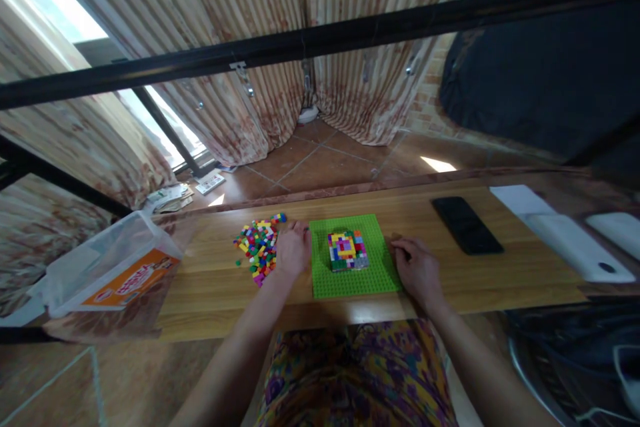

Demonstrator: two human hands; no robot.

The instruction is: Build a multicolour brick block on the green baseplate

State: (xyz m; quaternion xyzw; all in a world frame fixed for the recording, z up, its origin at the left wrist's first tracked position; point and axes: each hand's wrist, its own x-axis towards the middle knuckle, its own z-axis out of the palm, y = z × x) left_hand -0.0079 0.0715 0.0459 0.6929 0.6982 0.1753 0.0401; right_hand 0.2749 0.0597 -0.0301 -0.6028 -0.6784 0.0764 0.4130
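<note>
A green studded baseplate [323,283] lies on the wooden board in front of me. On it stands a low block of multicoloured toy bricks [347,250], with a yellow ring around a purple and pink middle on top. Just off the plate's left edge is my left hand [293,248], its fingers bent together; a small dark spot shows at the fingertips, too small to name. To its left spreads a loose pile of small coloured bricks [259,247]. My right hand [417,270] rests at the plate's right edge with fingers curled in and nothing visible in them.
A clear plastic tub [113,260] with an orange label stands at the left end of the board [200,307]. A black phone [467,225] lies to the right, with white items [580,247] beyond it. A dark metal bar [320,40] crosses ahead, before striped curtains [225,0].
</note>
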